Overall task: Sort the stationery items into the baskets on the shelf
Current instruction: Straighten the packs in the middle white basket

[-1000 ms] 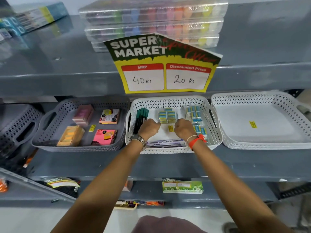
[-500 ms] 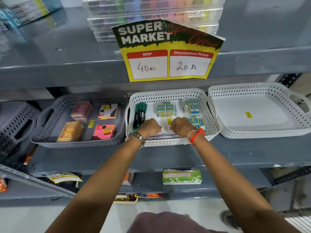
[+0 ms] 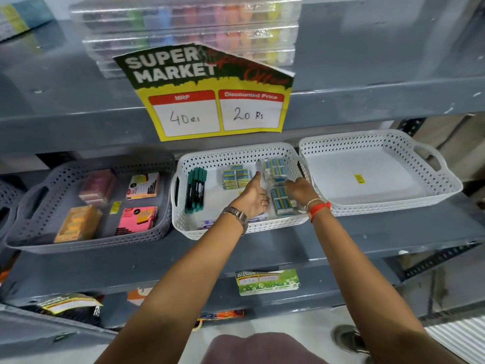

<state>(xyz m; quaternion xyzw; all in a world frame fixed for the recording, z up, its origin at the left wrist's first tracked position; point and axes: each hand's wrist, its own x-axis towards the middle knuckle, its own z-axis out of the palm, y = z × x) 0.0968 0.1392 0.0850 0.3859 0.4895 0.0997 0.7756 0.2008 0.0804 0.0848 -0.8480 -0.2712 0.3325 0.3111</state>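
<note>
White middle basket [image 3: 236, 227] crowds both hands; left hand's [image 3: 253, 197] fingers open, right hand's [image 3: 299, 190] hidden.

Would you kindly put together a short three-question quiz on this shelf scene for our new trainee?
1. True or false: the white basket on the right holds green markers.
2. Which basket holds the green markers? A) grey basket B) middle white basket C) right white basket
3. Fill in: the discounted price on the yellow sign reads ___ Rs.

Key:
1. False; it shows only a small yellow sticker.
2. B; both the left hand and the right hand reach into this basket too.
3. 20
</note>
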